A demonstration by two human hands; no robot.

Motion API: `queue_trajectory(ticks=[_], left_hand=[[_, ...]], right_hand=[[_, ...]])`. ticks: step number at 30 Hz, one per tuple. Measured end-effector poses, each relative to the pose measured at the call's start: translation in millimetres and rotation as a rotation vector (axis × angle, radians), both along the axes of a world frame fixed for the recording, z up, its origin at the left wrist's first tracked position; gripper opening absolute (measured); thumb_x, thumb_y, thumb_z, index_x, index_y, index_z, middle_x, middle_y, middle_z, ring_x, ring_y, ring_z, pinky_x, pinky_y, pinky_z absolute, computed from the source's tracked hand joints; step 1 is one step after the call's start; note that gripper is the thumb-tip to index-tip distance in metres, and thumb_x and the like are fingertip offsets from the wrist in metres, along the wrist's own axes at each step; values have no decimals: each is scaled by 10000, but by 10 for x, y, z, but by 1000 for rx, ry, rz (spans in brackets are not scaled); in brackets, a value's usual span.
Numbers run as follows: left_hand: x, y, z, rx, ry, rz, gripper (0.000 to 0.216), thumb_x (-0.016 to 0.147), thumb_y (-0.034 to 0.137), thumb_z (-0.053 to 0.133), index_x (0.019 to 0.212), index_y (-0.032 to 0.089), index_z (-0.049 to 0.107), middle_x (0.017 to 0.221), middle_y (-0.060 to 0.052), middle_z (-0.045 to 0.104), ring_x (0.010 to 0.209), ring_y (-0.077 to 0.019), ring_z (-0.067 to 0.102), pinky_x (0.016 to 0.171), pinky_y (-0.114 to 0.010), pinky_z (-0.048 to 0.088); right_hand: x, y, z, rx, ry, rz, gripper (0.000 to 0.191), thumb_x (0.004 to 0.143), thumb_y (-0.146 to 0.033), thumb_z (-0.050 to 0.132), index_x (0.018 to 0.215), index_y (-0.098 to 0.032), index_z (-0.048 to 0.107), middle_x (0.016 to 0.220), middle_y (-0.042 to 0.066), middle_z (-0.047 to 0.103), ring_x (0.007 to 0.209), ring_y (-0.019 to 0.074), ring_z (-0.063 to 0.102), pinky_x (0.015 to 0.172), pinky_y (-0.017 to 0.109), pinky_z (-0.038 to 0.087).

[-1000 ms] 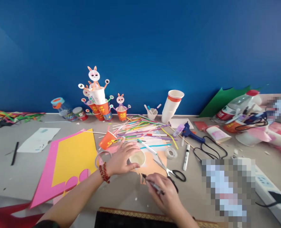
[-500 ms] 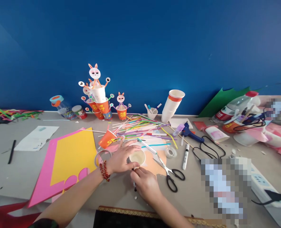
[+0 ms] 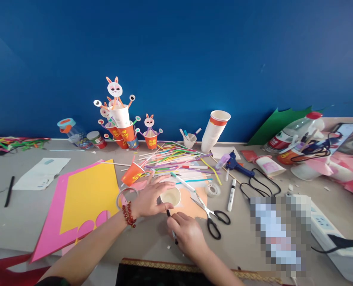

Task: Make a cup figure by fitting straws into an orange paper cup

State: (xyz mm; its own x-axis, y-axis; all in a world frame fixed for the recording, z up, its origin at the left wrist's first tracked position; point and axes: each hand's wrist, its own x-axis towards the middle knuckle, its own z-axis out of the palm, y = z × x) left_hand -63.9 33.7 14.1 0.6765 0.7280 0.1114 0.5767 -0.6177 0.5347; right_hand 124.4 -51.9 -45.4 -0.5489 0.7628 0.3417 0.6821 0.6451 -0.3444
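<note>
A white paper cup (image 3: 171,197) stands upright on the table, its mouth facing up. My left hand (image 3: 149,196) grips it, with the thumb along the near side and the fingers around the far side. In my right hand (image 3: 187,234) is a marker (image 3: 173,229) with black ends, pinched between thumb and fingers just below the cup. A small gap separates the marker's upper end from the cup. To the right lie open scissors (image 3: 211,214) with black handles, over a peach paper sheet (image 3: 198,206). A teal-ended white pen (image 3: 182,182) lies behind the cup.
Pink and yellow sheets (image 3: 88,198) lie left. Several colourful sticks (image 3: 176,157) spread behind, near rabbit-decorated cups (image 3: 125,133) and a cup stack (image 3: 214,133). Rightward are a tape roll (image 3: 212,190), marker pen (image 3: 231,195), blue glue gun (image 3: 237,166) and power strip (image 3: 325,226).
My right hand has drawn slightly down and right from the cup, showing more of the marker. My left hand keeps its hold on the cup. The view has shifted slightly.
</note>
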Motion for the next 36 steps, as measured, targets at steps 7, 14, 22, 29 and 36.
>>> queue_trajectory(ticks=[7,14,22,29,36], left_hand=[[-5,-3,-3,0,3,-2,589,851,566,576,1351,272,473,1390,-43,572,1423,-280,322,1180,-536,-135],[2,1,-1,17,9,0,593,849,573,573,1350,268,484,1367,-57,591,1410,-296,346,1193,-546,-62],[-4,-3,-19,44,25,6,574,852,542,580,1344,261,487,1374,-70,585,1407,-310,350,1196,-562,-11],[-21,7,-37,65,81,-6,577,876,552,540,1372,264,467,1398,-61,561,1409,-315,338,1192,-577,-2],[-35,18,-64,76,115,-19,543,892,516,534,1364,260,456,1419,-70,539,1420,-313,318,1187,-581,-18]], right_hand=[[190,27,30,-69,144,27,164,882,-103,439,776,-207,511,691,16,598,648,166,529,561,252,301],[413,163,-19,-354,441,-51,143,945,-192,433,836,-213,524,703,1,594,647,157,555,630,247,406],[503,325,-85,-480,609,-174,156,948,-261,456,825,-211,538,715,5,582,620,160,546,594,256,437],[422,356,-51,-513,693,-196,134,927,-266,480,834,-211,560,769,11,594,699,165,565,659,262,458],[323,490,-37,-665,816,-239,121,935,-249,424,838,-218,490,731,-7,615,573,126,565,556,231,492]])
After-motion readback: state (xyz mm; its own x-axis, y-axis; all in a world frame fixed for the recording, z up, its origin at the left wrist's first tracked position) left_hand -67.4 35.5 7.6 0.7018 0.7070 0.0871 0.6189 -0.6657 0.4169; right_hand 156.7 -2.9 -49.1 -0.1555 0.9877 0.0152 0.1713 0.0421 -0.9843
